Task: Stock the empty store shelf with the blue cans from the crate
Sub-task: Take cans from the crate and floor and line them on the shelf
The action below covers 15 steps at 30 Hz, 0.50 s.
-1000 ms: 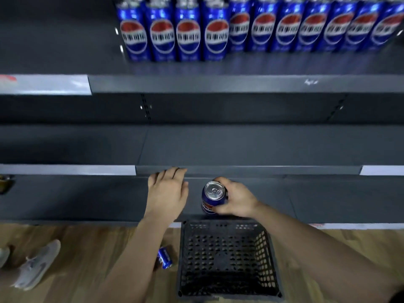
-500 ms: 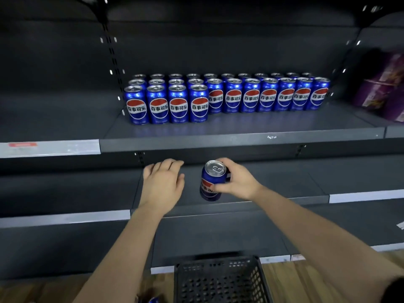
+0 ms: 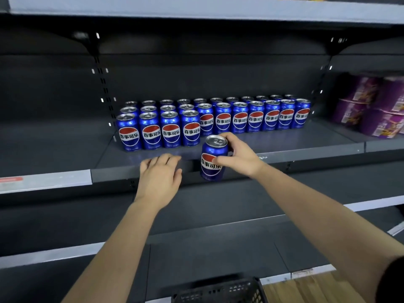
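Since the earlier frame the view has lifted from the crate (image 3: 218, 290) to the shelf (image 3: 218, 165), and both hands have risen with it. The front row of cans (image 3: 159, 130) ends at the fourth. The right hand (image 3: 238, 157) is closed around a blue can (image 3: 212, 159), upright before the shelf lip; lift it over and set it beside that row, label forward. The left hand (image 3: 160, 179) rests open and empty on the edge.

Glossy blue metal cans (image 3: 209, 119) gleam on the matt dark-grey metal shelf (image 3: 306, 138); the black crate (image 3: 218, 290) looks plastic, the floor (image 3: 310, 287) wood-grained.
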Motion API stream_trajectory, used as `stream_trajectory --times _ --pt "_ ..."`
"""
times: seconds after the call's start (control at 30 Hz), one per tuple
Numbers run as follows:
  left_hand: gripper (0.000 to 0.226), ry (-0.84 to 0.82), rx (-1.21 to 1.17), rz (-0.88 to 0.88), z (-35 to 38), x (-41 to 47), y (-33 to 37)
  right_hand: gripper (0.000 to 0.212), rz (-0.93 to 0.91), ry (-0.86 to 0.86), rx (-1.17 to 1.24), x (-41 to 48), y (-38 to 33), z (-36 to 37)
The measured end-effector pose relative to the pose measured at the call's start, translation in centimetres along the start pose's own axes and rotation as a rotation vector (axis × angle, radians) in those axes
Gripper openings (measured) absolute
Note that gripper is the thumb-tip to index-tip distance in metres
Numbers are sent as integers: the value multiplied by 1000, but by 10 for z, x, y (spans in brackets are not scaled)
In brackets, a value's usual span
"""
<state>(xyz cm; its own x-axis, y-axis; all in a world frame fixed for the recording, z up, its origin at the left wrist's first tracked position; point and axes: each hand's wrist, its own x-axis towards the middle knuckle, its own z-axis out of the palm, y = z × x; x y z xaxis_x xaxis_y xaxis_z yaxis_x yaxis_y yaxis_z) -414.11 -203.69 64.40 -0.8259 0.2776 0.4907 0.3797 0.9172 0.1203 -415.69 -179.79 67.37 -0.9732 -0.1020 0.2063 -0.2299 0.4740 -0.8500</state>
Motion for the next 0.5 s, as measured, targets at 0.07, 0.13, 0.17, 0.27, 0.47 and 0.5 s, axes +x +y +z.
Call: stream_trajectory --times 0.07,0.13,0.17,0.27,0.47,0.5 --pt "36 15 6 -3 -2 7 -1 51 -17 2 8 10 -8 -7" --pt "35 32 4 -13 -4 14 -3 54 -31 -3 25 20 -14 -14" --pt "35 37 4 -21 -4 17 -4 56 -30 -6 29 25 -15 -16" --pt "35 45 8 -42 -3 25 -4 56 -34 -5 8 39 -13 -22" --pt "36 35 29 -59 1 32 -1 54 -23 10 -27 60 -1 -27" --pt "36 34 31 -63 2 33 -1 58 -14 13 -33 62 2 -28"
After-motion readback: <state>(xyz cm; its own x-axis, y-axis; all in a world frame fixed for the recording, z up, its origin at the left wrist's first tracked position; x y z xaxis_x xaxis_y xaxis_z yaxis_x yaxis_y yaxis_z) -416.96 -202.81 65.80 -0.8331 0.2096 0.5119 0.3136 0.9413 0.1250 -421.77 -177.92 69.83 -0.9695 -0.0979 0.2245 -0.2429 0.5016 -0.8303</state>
